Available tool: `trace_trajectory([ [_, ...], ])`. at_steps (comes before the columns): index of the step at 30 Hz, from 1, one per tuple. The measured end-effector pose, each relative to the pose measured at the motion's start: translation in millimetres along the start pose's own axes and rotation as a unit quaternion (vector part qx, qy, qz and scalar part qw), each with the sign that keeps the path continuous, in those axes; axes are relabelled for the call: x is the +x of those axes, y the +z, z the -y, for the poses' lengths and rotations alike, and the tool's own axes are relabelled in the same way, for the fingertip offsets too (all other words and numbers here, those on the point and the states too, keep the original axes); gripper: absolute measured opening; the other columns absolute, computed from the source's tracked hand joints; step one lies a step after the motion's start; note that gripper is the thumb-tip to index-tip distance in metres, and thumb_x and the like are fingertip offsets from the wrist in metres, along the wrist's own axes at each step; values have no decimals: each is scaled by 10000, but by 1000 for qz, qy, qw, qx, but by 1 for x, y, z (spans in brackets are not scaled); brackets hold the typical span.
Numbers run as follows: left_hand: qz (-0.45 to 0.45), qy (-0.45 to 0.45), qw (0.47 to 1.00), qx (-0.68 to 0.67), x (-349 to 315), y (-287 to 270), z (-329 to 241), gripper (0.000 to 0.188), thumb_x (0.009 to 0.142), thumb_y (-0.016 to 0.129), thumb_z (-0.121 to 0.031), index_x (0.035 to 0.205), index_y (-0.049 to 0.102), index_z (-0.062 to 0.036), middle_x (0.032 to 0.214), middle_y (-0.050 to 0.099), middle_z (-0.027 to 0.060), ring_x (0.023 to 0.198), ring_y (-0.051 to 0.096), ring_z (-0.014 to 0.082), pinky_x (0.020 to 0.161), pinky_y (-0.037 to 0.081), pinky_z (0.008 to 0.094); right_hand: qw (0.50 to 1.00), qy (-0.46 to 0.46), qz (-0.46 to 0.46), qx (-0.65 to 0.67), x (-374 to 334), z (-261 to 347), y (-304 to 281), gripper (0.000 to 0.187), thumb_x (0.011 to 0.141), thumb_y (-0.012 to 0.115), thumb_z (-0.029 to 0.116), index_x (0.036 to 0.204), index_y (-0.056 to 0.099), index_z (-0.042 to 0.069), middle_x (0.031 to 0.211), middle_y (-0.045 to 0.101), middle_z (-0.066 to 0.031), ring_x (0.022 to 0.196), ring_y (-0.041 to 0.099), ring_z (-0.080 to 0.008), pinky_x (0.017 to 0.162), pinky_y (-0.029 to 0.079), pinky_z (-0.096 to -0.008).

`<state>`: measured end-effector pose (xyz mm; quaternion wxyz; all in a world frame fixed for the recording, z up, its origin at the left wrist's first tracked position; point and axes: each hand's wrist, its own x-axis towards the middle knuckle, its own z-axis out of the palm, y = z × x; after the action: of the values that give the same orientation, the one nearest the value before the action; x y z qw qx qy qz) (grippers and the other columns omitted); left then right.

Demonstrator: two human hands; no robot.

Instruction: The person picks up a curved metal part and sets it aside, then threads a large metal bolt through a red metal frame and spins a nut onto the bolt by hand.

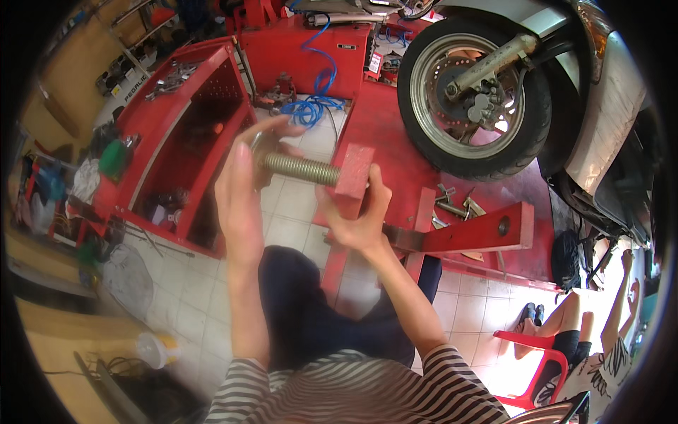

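A thick threaded screw lies roughly level in front of me. Its right end runs into a red metal block, and my right hand is closed round the lower part of that block. At the screw's left end sits a metal head or nut, partly hidden by my left hand. The left hand's fingers are stretched out and apart around that end, slightly blurred; whether they touch it I cannot tell. A red steel bar with a hole near its end stands just right of my right hand.
A motorcycle front wheel rests on a red lift platform, with loose metal parts beside it. A red tool cabinet stands left, a coiled blue hose ahead. Another person sits on a red chair at right.
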<state>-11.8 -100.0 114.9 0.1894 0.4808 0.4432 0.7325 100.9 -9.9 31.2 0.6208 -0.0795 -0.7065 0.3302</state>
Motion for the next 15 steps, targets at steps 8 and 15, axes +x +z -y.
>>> trace_trajectory([
  [8,38,57,997,-26,-7,-16,9,462,1055,328,-327,1266,529,31,1225,607,154,1015,590,181,870,479,291,998,34,43,-14,-17,-5,-6,519,758,721,-108,1185,433,-47,934,609,-87,863,641,-181,779,546,-335],
  [15,55,98,993,-23,-4,-17,20,556,1043,323,-431,1286,496,39,1290,560,171,1021,585,191,903,494,340,994,81,-63,38,-14,-10,7,350,710,769,64,975,542,34,706,597,-72,585,597,-153,568,457,-267],
])
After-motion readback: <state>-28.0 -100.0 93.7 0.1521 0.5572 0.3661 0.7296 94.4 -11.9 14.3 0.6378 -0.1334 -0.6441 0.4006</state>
